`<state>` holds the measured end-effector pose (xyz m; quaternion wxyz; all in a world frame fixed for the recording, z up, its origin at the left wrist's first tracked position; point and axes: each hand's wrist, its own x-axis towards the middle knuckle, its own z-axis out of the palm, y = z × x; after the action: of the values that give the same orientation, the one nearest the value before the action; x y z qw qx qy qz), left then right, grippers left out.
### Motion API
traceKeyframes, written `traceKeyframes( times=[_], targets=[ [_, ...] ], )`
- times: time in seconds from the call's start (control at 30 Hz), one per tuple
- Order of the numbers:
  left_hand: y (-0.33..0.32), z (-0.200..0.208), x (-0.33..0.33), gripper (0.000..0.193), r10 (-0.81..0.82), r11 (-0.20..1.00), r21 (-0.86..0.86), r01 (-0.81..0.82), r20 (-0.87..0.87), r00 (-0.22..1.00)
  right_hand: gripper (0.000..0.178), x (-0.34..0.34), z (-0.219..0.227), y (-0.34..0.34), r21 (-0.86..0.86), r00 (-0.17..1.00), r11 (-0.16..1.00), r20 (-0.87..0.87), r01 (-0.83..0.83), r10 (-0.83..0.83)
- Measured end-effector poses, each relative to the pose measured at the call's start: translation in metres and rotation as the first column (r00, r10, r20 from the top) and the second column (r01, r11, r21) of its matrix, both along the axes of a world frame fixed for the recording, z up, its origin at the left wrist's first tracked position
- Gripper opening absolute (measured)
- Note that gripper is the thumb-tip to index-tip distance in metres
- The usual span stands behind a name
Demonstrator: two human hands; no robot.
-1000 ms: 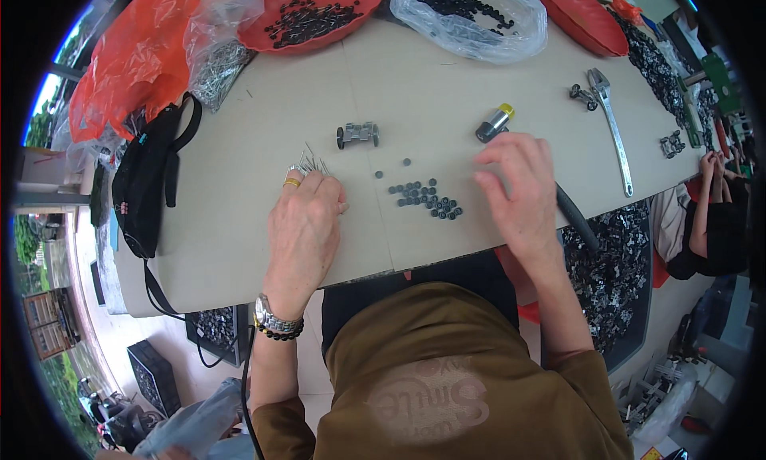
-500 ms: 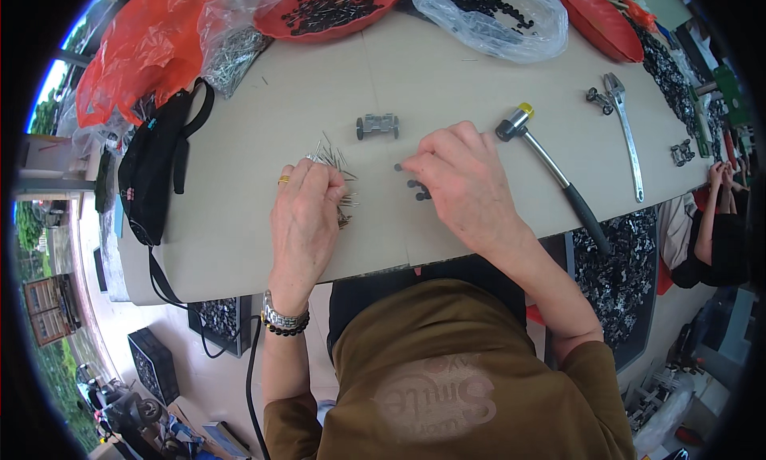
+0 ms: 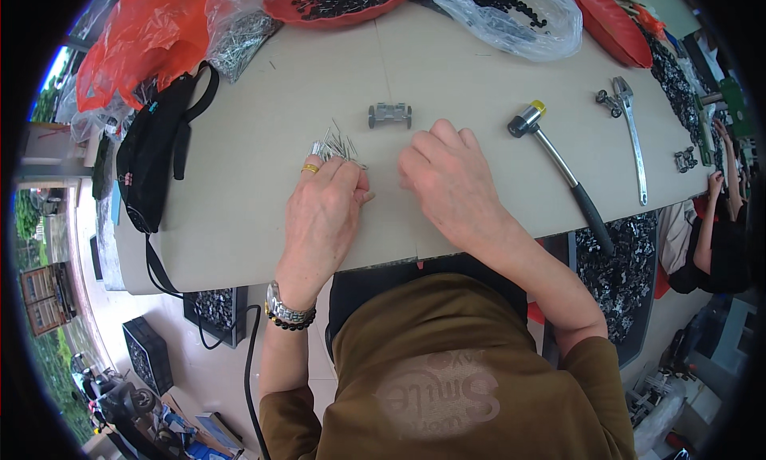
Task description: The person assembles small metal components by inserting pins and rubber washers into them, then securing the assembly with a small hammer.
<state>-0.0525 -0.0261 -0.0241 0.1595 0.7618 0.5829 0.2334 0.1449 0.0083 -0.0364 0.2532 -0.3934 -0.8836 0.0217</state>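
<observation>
A loose heap of thin metal pins (image 3: 338, 143) lies on the table, partly covered by my left hand (image 3: 323, 209). The fingers of that hand are bent and pressed together at the heap's near side; whatever they hold is hidden. To its right, my right hand (image 3: 453, 185) is closed, with curled fingers pointing inward. Its fingertips are turned down out of sight, and the small black wheels seen earlier are hidden there. Beyond both hands stands a small grey metal piece with dark wheels (image 3: 389, 115), which neither hand touches.
A mallet (image 3: 558, 157) and an adjustable wrench (image 3: 630, 133) lie on the right. A black pouch (image 3: 152, 165) is at the left. Along the back are a red tray of black-headed pins (image 3: 343, 17), a clear bag of black parts (image 3: 558, 41) and a bag of pins (image 3: 239, 45).
My left hand has shifted right, to the near side of the pin heap. My right hand has curled over, and the small black wheels near it no longer show. The view has shifted slightly.
</observation>
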Motion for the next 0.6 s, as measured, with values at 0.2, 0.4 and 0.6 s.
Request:
traceKeyframes(
  times=[0.2, 0.4, 0.6],
  targets=[
    [-0.001, -0.002, 0.002, 0.015, -0.023, 0.999, 0.043, 0.022, 0.011, 1.000, 0.007, 0.013, 0.003, -0.016, -0.057, 0.999, 0.998, -0.043, -0.028, 0.026],
    [0.003, -0.005, -0.006, 0.013, -0.012, 0.995, 0.098, 0.003, 0.092, 0.996, 0.013, 0.038, 0.015, -0.022, -0.082, 0.974, 0.995, -0.215, 0.058, -0.075],
    [-0.003, -0.007, 0.000, 0.005, 0.155, 0.985, 0.014, -0.170, 0.340, 0.928, 0.015, 0.065, 0.018, -0.028, -0.177, 0.931, 0.966, -0.281, 0.190, -0.235]
  ],
)
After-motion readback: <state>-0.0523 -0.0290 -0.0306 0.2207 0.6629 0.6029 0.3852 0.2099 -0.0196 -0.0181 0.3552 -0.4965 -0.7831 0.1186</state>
